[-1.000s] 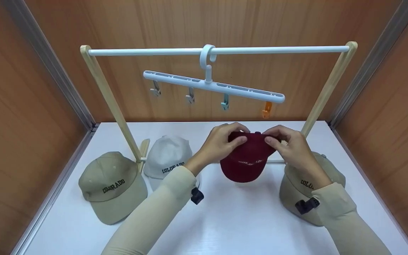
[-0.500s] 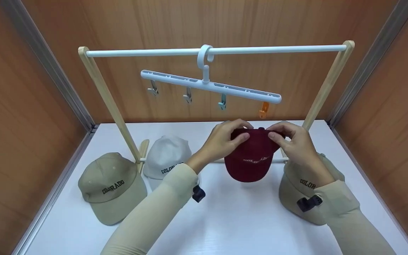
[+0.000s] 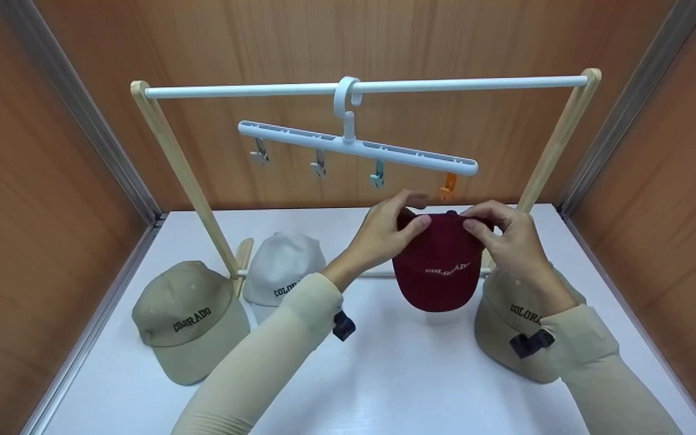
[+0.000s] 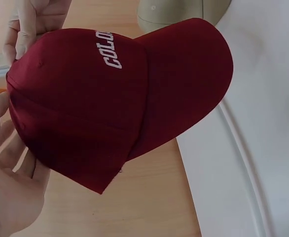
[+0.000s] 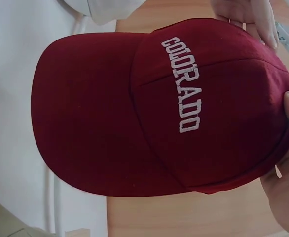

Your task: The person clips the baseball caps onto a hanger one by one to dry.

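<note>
A dark red baseball cap (image 3: pixel 441 260) lettered COLORADO hangs upright in the air, brim down and facing me. My right hand (image 3: pixel 508 238) pinches its top right edge, thumb in front and fingers behind. At the crown's left side, my left hand (image 3: pixel 387 229) holds it with the thumb in front; its upper fingers are raised and blurred. In the left wrist view, the left hand's fingers (image 4: pixel 28 163) reach behind the cap. Just above the crown hangs an orange clip (image 3: pixel 447 187), on the lower right end of a pale blue hanger (image 3: pixel 354 147).
The hanger hooks over a white rail (image 3: pixel 233 91) between wooden posts. It also carries a teal clip (image 3: pixel 377 174) and two grey clips. On the white table (image 3: pixel 378 374) lie a khaki cap (image 3: pixel 185 308) at left, a light grey cap (image 3: pixel 284 266), and another khaki cap (image 3: pixel 505 326) under my right forearm.
Both hands have moved the red cap up and slightly right, closer beneath the orange clip. Its front now shows more fully. The left hand's upper fingers have lifted off the crown.
</note>
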Motion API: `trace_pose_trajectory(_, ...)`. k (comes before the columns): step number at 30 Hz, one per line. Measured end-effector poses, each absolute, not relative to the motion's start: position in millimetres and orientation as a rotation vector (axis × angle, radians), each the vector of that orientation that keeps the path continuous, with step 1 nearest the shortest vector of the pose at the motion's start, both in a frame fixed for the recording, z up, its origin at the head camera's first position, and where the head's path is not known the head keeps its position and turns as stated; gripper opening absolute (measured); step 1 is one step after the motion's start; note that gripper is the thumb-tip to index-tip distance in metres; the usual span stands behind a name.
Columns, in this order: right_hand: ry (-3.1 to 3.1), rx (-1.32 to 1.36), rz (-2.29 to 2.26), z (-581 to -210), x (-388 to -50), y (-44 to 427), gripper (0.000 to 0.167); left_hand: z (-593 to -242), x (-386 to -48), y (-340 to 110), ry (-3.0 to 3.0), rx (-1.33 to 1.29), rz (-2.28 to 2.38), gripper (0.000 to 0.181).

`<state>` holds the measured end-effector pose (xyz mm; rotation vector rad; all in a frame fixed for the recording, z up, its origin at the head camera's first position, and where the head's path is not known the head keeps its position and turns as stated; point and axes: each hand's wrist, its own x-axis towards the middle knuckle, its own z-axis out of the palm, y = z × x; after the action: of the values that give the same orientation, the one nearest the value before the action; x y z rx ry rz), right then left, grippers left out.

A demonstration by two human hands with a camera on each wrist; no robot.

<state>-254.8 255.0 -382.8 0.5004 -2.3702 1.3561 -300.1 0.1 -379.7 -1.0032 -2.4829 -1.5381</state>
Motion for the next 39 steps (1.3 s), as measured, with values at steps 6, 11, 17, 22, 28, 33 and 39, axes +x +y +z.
trace_pose_trajectory(6, -2.372, 0.499, 1.331, -379.5, -253.2, 258.8, 0.018, -363.8, -301.3, 9.8, -2.452, -0.989, -1.577, 0.059)
trace_pose_trajectory(11, -2.339, 0.511, 1.346, -376.9, -253.2, 261.4, 0.018, -350.1, -302.0, 17.3, -2.445, -1.024, -1.571, 0.062)
trace_pose_trajectory(17, -2.326, 0.516, 1.316, -375.0, -253.3, 263.0, 0.018, -338.5, -302.6, 23.9, -2.457, -1.006, -1.630, 0.059)
trace_pose_trajectory(22, -2.318, 0.517, 1.319, -374.8, -253.1, 263.8, 0.017, -334.3, -302.5, 26.7, -2.450, -0.983, -1.717, 0.055)
trace_pose_trajectory(28, -2.320, 0.507, 1.325, -375.8, -253.2, 265.5, 0.017, -333.8, -301.5, 28.4, -2.381, -0.960, -1.923, 0.052)
trace_pose_trajectory(33, -2.320, 0.504, 1.325, -376.7, -252.0, 265.8, 0.019, -335.6, -300.0, 28.9, -2.342, -0.928, -2.021, 0.049)
trace_pose_trajectory(39, -2.283, 0.532, 1.349, -378.2, -251.1, 263.3, 0.019, -334.8, -298.1, 30.4, -2.352, -0.799, -2.094, 0.046)
